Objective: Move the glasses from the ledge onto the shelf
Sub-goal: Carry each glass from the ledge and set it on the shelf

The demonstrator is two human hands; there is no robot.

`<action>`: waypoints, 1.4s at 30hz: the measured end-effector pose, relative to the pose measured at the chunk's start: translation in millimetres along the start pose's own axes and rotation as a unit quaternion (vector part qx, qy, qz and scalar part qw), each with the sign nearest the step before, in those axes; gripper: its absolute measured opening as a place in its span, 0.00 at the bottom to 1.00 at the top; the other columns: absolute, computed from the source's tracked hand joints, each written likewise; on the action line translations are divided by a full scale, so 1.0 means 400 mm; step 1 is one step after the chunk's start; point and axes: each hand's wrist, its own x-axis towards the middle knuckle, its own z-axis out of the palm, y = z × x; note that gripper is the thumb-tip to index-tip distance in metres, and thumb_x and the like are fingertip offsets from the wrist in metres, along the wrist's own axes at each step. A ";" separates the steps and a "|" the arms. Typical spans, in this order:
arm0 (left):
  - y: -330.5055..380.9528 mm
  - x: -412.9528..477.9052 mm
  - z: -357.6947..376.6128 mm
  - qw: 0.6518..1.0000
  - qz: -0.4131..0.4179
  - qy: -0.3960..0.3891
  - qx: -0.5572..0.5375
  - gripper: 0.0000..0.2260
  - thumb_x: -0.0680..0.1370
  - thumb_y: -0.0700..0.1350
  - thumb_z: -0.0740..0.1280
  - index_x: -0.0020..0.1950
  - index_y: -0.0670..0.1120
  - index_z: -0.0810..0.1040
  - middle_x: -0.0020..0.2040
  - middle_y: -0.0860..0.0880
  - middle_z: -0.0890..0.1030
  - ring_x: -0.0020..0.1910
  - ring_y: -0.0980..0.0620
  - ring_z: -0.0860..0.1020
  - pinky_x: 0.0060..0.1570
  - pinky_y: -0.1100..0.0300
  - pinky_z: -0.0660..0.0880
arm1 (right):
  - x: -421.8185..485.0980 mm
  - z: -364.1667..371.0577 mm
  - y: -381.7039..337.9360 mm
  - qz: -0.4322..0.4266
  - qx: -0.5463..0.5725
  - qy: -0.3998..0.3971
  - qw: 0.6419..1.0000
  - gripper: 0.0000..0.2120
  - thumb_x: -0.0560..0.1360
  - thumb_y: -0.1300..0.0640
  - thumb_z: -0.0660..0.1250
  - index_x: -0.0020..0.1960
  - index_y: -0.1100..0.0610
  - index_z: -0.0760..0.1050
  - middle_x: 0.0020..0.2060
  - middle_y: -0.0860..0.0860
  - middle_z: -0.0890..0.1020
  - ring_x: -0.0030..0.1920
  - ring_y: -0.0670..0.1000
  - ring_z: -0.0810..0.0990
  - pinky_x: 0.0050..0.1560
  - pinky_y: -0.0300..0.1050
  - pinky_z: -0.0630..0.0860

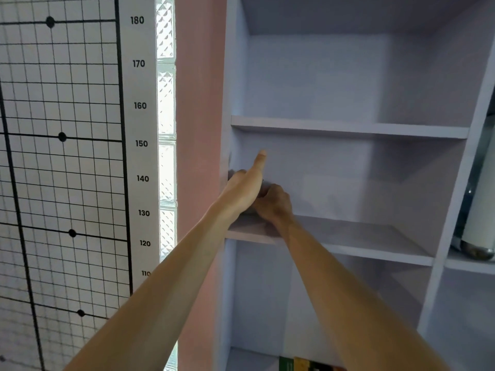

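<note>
Both my arms reach into the pale lilac shelf unit. My left hand [245, 190] is at the left end of the middle shelf board [356, 236], forefinger pointing up and the other fingers curled. My right hand [274, 203] is curled tight against it, just above the board. The glasses [230, 174] are almost wholly hidden inside the two hands. Only a thin dark piece shows at my left fingertips, against the unit's left wall, and a dark speck shows between the hands.
An upper shelf board [348, 127] lies above the hands, and a lower compartment holds something green and yellow [302, 365]. A white and metal bottle [479, 228] stands in the right-hand column. A pink wall strip [198, 129], glass blocks and a height chart [140, 143] are to the left.
</note>
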 end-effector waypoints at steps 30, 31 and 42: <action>0.079 -0.482 0.507 0.920 0.113 -0.334 -0.169 0.29 0.73 0.72 0.66 0.55 0.49 0.84 0.47 0.52 0.88 0.40 0.52 0.87 0.39 0.59 0.84 | -0.712 -0.601 0.232 0.093 0.121 0.289 0.945 0.18 0.75 0.47 0.75 0.59 0.57 0.81 0.47 0.54 0.88 0.45 0.50 0.87 0.45 0.48 0.86; 0.095 -0.536 0.545 0.914 0.111 -0.351 -0.169 0.27 0.75 0.70 0.66 0.55 0.49 0.84 0.48 0.51 0.88 0.41 0.51 0.87 0.40 0.59 0.84 | -0.762 -0.641 0.255 0.102 0.110 0.306 0.940 0.18 0.75 0.47 0.75 0.59 0.56 0.82 0.47 0.52 0.88 0.46 0.50 0.87 0.46 0.48 0.86; 0.257 -1.190 0.887 0.813 0.102 -0.544 -0.183 0.24 0.78 0.65 0.67 0.59 0.45 0.83 0.51 0.47 0.88 0.40 0.50 0.85 0.39 0.57 0.81 | -1.374 -1.030 0.450 0.230 0.044 0.440 0.867 0.15 0.73 0.46 0.75 0.56 0.54 0.83 0.48 0.54 0.89 0.49 0.54 0.89 0.52 0.55 0.86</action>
